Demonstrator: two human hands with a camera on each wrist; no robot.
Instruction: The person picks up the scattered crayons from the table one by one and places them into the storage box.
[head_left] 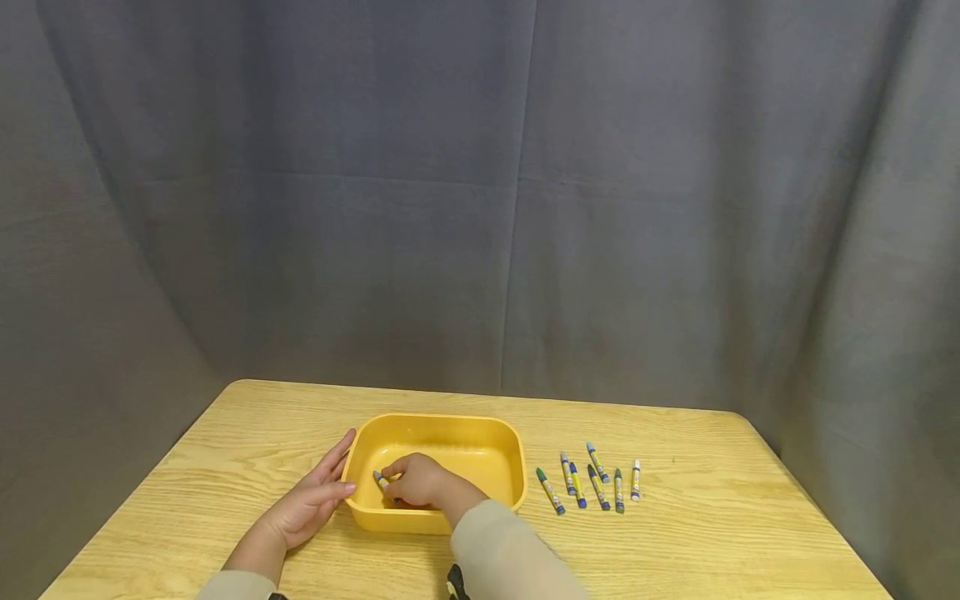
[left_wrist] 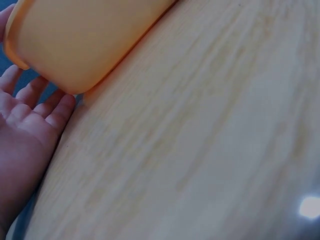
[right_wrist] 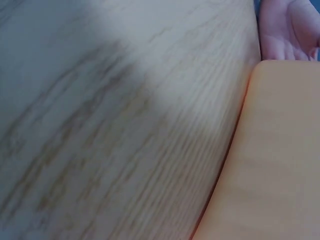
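Note:
A yellow rectangular tray (head_left: 438, 522) sits on the table. My left hand (head_left: 309, 500) is at its left end, fingers extended along the outside and thumb on the rim. In the left wrist view, the fingertips (left_wrist: 62, 107) lie against the tray's outer wall (left_wrist: 90, 45). My right hand (head_left: 422, 482) reaches over the front rim and pinches a crayon (head_left: 380, 479) low in the tray's left part; the fingers hide much of it. The right wrist view shows the tray's outer wall (right_wrist: 285, 150) and part of my left hand (right_wrist: 285, 30).
Right of the tray, several crayons lie loosely grouped, among them a green one (head_left: 551, 492), a blue one (head_left: 577, 486) and a white one (head_left: 636, 480). They rest on a wooden table (head_left: 712, 542). A grey curtain (head_left: 420, 250) hangs behind it and at both sides.

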